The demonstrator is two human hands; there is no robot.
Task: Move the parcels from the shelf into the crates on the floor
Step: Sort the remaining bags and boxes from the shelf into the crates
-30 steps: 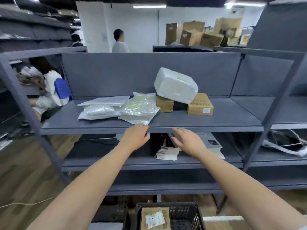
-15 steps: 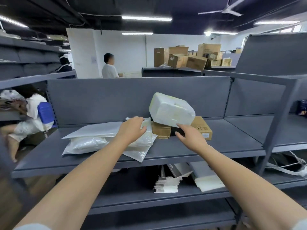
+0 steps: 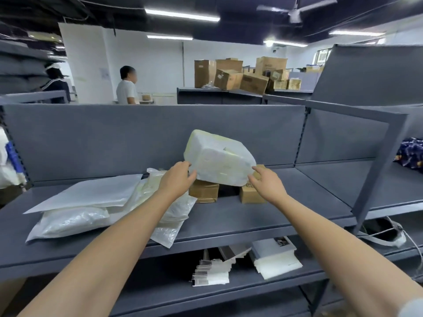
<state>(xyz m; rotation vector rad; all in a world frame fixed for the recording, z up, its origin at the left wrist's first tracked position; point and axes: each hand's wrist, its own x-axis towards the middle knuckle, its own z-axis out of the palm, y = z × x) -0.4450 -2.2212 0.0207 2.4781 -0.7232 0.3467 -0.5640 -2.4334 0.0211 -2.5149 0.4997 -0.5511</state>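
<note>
A bulky white wrapped parcel (image 3: 218, 159) lies tilted on top of two small cardboard boxes (image 3: 203, 191) (image 3: 249, 194) on the grey shelf (image 3: 229, 220). My left hand (image 3: 177, 180) touches the parcel's lower left corner with its fingertips. My right hand (image 3: 266, 183) reaches the parcel's lower right corner, fingers extended against it. Neither hand is closed round it. Flat white and clear plastic mailers (image 3: 87, 207) lie stacked on the shelf's left part, under my left forearm. The crates are out of view.
The lower shelf holds a stack of leaflets (image 3: 211, 272) and white packets (image 3: 275, 256). A shelf upright (image 3: 377, 170) stands at right, with a dark patterned bag (image 3: 410, 154) beyond it. A person (image 3: 127, 88) stands behind the shelf, near piled cartons (image 3: 240, 75).
My view rose from the floor crate to the shelf. Both hands moved up and forward from the shelf's front edge, over the mailers, to the white parcel's lower corners.
</note>
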